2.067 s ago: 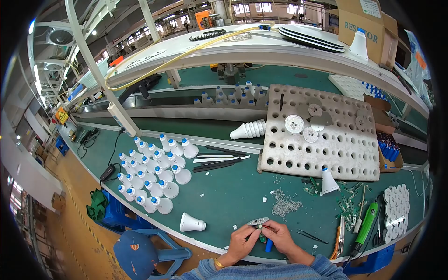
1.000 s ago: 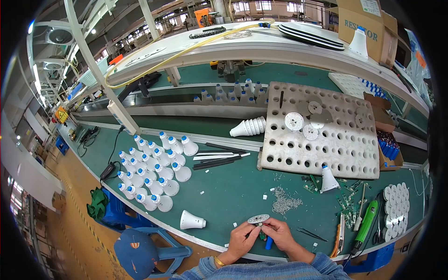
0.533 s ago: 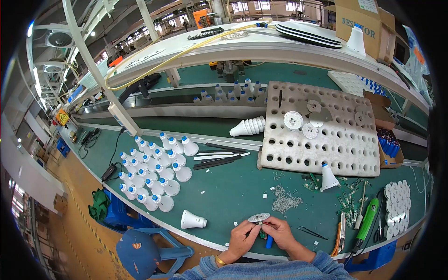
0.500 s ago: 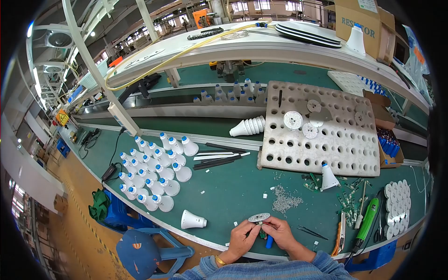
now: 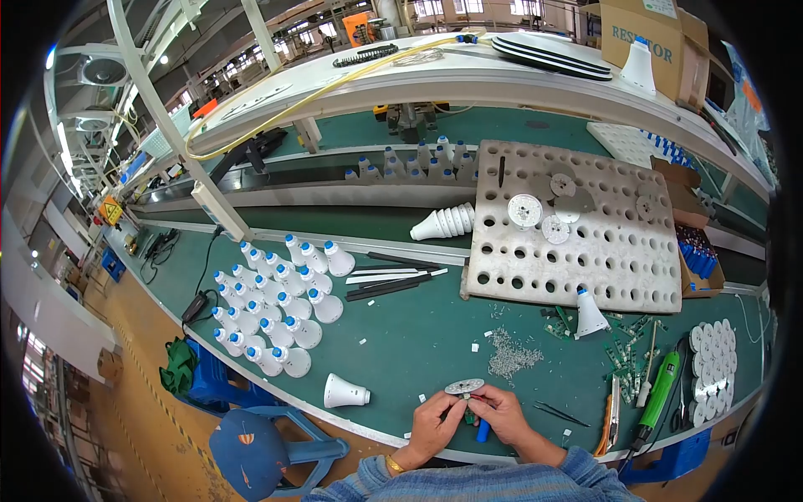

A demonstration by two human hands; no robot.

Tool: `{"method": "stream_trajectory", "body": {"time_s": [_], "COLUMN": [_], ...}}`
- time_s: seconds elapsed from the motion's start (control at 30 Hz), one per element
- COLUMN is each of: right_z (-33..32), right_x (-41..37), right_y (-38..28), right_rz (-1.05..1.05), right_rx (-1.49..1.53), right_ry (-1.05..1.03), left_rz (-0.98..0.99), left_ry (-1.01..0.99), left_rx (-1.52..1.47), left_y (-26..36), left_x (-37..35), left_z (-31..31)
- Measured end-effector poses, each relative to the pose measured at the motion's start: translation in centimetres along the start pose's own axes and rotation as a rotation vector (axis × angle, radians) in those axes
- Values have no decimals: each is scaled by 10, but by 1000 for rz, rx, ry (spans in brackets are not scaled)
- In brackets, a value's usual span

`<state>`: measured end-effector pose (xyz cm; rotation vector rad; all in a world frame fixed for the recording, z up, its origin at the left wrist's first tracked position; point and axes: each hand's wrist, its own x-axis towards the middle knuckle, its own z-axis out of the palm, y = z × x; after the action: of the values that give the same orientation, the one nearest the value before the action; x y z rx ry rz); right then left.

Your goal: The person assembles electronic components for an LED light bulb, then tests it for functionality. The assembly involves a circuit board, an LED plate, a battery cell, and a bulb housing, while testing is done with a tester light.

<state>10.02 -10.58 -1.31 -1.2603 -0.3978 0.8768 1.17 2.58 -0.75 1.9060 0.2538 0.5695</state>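
Near the table's front edge, my left hand and my right hand meet around a round silver-white disc. The fingers of both hands are closed just under it. A small green circuit board and a blue cylinder hang below the disc, between the hands. Thin red wire shows by my right fingertips. Exactly which part each hand pinches is partly hidden. To the left, a white cone-shaped housing lies on its side. Small metal pieces are heaped beyond my hands.
White housings with blue tips stand in rows at left. A holed board lies at the back right. Tweezers, a cutter, a green electric screwdriver and stacked discs are at right. A blue stool stands front left.
The camera view has shifted very slightly. Both hands remain in nearly the same place around the disc, with only a slight movement of the fingers.
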Motion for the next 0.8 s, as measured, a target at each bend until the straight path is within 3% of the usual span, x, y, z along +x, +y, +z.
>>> {"method": "stream_trajectory", "body": {"time_s": [0.47, 0.8], "right_z": [0, -3], "right_x": [2, 3], "right_y": [1, 5], "right_rz": [-71, -64], "right_rx": [-130, -16], "right_ry": [40, -26], "left_rz": [27, 9], "left_ry": [24, 68], "left_rx": [19, -36], "left_y": [1, -4], "left_x": [2, 1], "left_z": [1, 3]}}
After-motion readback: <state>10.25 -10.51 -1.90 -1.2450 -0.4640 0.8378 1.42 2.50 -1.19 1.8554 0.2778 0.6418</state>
